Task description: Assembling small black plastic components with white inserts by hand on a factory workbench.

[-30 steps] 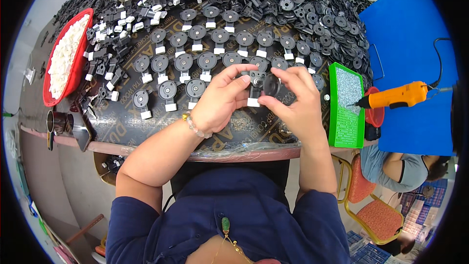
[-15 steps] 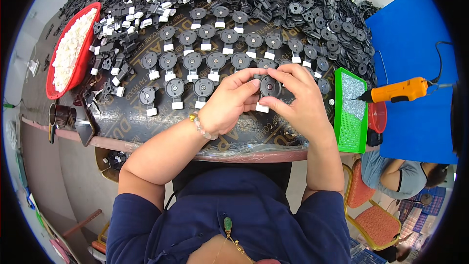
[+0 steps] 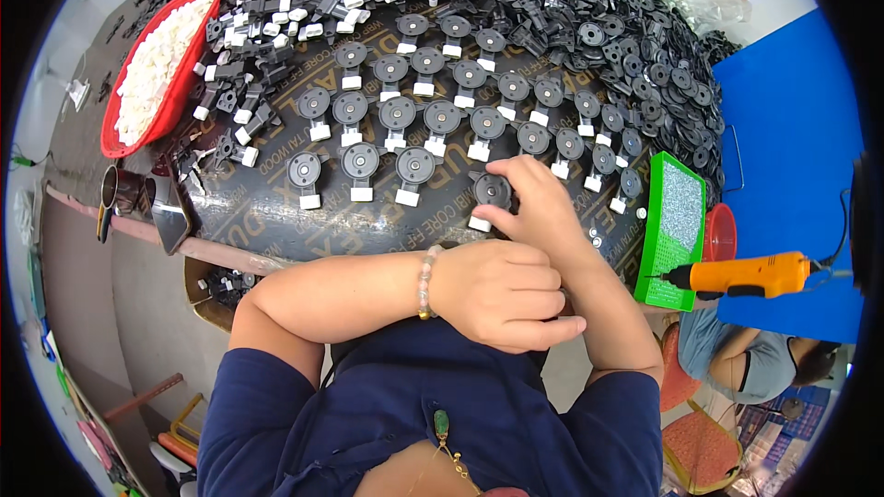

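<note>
My right hand (image 3: 543, 207) grips a black round wheel-like part (image 3: 493, 190) by its edge, thumb on the near side and fingers on the far side. A white block (image 3: 480, 218) sticks out from its lower end. The part is at or just above the table surface; I cannot tell which. My left hand (image 3: 497, 294) is crossed in front of my right wrist, back upward, most fingers curled and one reaching out further. Its palm is hidden. Rows of similar black parts with white ends (image 3: 414, 166) lie beyond and to the left.
A green tray (image 3: 651, 230) of small metal pieces stands at right, with an orange power screwdriver (image 3: 750, 273) hanging over it. Behind is a red bowl (image 3: 720, 232). Far left, a red basket (image 3: 208, 23) holds white pieces. Black parts (image 3: 635, 46) are heaped at the back.
My left hand has let go of the wheel-like part and swung nearer, across my right wrist. My right hand has lowered the part slightly. The screwdriver appears lower in view.
</note>
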A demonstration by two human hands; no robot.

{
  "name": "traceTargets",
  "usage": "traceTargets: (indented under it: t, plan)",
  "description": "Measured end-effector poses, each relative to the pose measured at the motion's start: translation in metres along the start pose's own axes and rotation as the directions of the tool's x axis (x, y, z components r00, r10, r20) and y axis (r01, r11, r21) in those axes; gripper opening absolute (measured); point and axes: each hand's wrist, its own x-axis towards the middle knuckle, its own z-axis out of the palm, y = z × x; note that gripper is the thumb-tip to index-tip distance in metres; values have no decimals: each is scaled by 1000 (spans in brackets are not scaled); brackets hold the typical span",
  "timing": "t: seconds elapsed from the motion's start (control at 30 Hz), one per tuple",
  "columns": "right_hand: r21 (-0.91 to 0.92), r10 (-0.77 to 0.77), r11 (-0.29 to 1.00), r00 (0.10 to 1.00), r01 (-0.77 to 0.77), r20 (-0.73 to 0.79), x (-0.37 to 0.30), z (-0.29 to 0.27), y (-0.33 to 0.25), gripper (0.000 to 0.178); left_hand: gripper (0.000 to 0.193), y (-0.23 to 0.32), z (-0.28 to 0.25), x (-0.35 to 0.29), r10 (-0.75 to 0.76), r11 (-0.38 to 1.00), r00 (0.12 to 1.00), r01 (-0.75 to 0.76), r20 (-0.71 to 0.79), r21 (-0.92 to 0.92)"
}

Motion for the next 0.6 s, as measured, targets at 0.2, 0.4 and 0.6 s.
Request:
traceTargets:
  t: [0.2,0.4,0.6]
  plan:
    - [-28,-8,1000,1000,8,-8,21,20,-4,56,30,-2,-8,-3,-22,996,997,29,80,-83]
    - [-4,-20,1000,996,20,-93,59,-9,-20,51,31,-5,-14,0,-9,1000,1000,8,-23,-21]
    - [-55,-198,980,962,191,-189,165,14,-38,26,34,-3,-23,1,0,993,983,23,-186,119]
